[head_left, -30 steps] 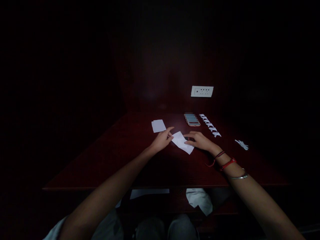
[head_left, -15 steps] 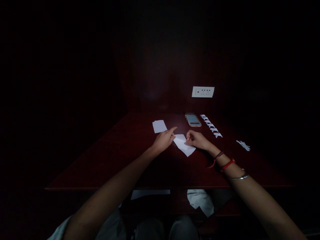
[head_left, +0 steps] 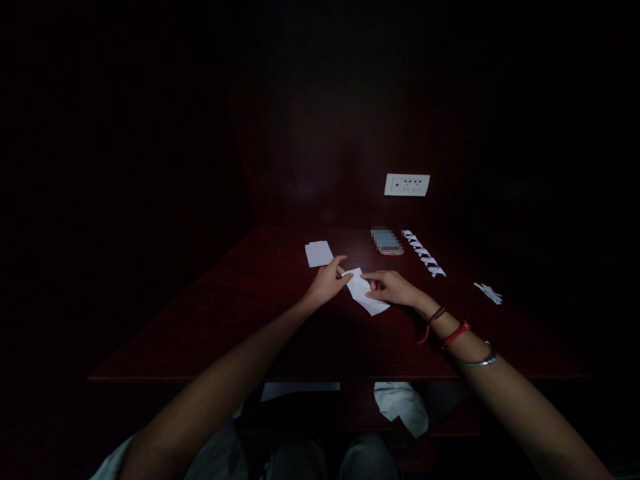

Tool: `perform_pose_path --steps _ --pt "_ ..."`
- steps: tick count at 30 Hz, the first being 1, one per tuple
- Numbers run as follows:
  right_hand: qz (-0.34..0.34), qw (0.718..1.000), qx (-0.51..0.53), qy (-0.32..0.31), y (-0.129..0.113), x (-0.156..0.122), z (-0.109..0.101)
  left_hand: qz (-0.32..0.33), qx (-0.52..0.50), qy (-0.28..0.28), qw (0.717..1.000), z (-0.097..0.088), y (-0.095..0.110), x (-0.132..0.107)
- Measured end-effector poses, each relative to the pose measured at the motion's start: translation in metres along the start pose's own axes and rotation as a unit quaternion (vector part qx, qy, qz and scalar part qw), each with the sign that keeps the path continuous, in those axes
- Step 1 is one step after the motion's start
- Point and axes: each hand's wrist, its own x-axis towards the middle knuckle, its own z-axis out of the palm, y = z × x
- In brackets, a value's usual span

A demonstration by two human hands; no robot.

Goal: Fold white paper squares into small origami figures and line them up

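A white sheet of paper (head_left: 367, 299), partly folded, lies on the dark red table (head_left: 280, 327) between my hands. My left hand (head_left: 327, 283) pinches its left corner with thumb and forefinger. My right hand (head_left: 393, 288) lies on the paper's right side, forefinger stretched along it and pressing it down, the other fingers curled. Red cord bracelets and a metal bangle ring my right wrist.
A small white paper square (head_left: 319, 253) lies behind my left hand. A phone (head_left: 387, 241) and a row of several folded paper pieces (head_left: 424, 253) sit at the back right, another folded piece (head_left: 489, 292) farther right. A white wall socket (head_left: 407, 185) is behind. Paper and cloth (head_left: 400, 403) lie below the table edge.
My right hand has gone from a curled pinch at the paper's top to lying over it with the forefinger pointing left. The paper's upper flap has been folded down. My left hand stayed at the left corner.
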Motion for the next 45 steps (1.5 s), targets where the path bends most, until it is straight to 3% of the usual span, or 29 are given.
perform_pose_path --steps 5,9,21,28,33,38,45 --pt "-0.032 0.997 -0.064 -0.002 -0.007 0.002 -0.002 -0.051 0.078 -0.043 0.995 -0.006 0.010 -0.008" --pt "-0.041 0.994 -0.097 0.002 -0.009 0.003 0.000 -0.066 0.139 -0.040 0.987 -0.006 0.018 -0.011" --pt "0.040 0.994 -0.061 0.083 -0.003 0.006 0.010 -0.046 0.164 -0.052 0.984 0.004 0.017 -0.007" --pt "0.031 0.992 -0.078 0.095 -0.005 0.006 0.015 -0.018 0.167 -0.042 0.985 0.006 0.018 -0.007" --pt "0.079 0.985 -0.112 0.108 -0.009 0.006 0.013 0.020 0.178 -0.050 0.983 0.005 0.028 -0.011" --pt "0.149 0.976 -0.077 0.142 -0.008 0.007 0.011 0.030 0.225 -0.048 0.973 0.003 0.036 -0.013" --pt "0.211 0.966 -0.034 0.143 -0.005 0.009 0.010 0.044 0.233 -0.072 0.969 0.006 0.037 -0.015"
